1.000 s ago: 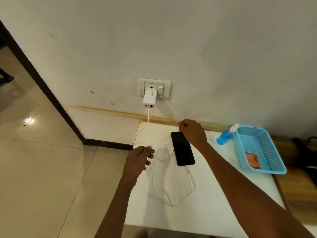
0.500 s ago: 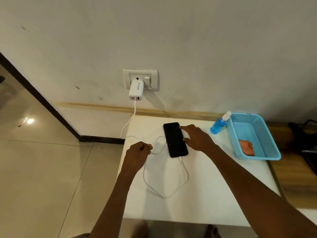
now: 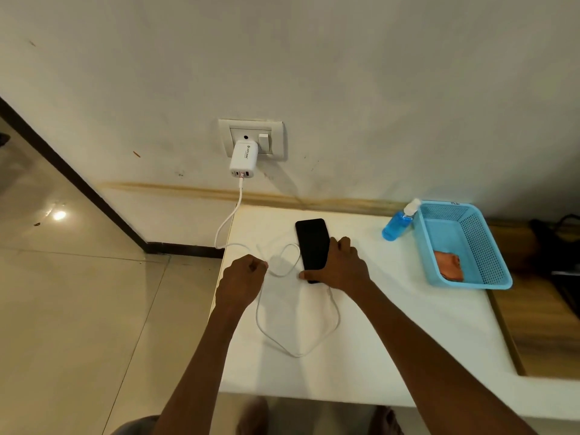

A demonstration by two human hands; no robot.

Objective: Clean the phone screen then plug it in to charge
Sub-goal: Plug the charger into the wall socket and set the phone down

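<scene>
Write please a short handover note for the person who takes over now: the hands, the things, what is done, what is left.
Left hand: pinches the white cable near the table's left edge.
Right hand: grips the near end of the phone, which lies flat on the table.
Charger sits in the wall socket; the cable runs to the phone's near end.
Cloth lies in the blue basket, spray bottle beside it.
Left: check that the screen lights up.

Count at the white table: singles of everything except hands.

Two hands: left hand, right hand. One phone, one charging cable, one wall charger, one socket plate, one blue bottle, one blue basket, one orange cloth.
</scene>
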